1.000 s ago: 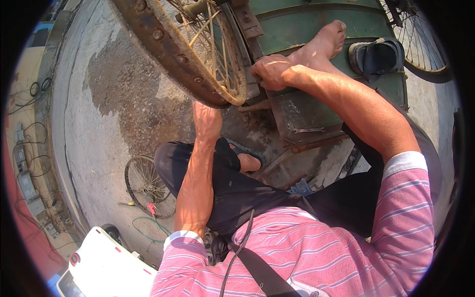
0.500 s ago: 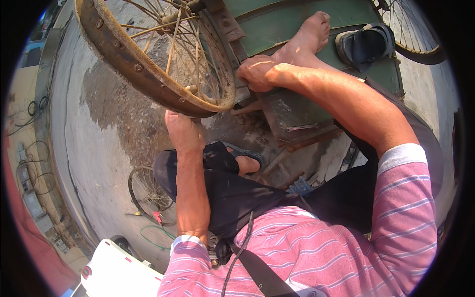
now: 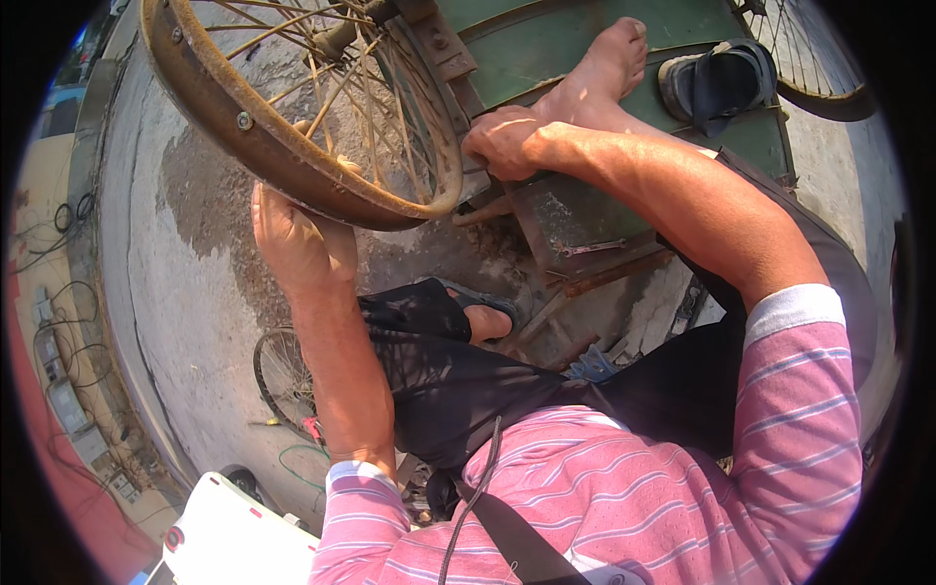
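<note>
A rusty spoked wheel rim [image 3: 292, 161] without a tyre hangs at the upper left, its axle fixed to a metal bracket [image 3: 444, 44]. My left hand [image 3: 304, 242] is closed around the rim's lower left edge, with some fingertips showing inside it among the spokes. My right hand [image 3: 505, 142] is curled shut just right of the rim, by the edge of a green metal panel [image 3: 517, 44]; what its fingers hold is hidden. Close beyond that hand, my bare foot [image 3: 609, 68] rests on the panel.
A dark sandal [image 3: 717, 86] lies on the panel. A slim pinkish tool [image 3: 593, 248] lies on a dark metal plate. Another wheel [image 3: 288, 375] stands on the concrete at lower left, near a white vehicle-like body [image 3: 229, 536]. A tyred wheel [image 3: 819, 73] is at upper right.
My left hand has moved left and slightly up along the rim's lower edge. The wheel has turned, its rim holes and spokes shifted. My right hand has hardly moved.
</note>
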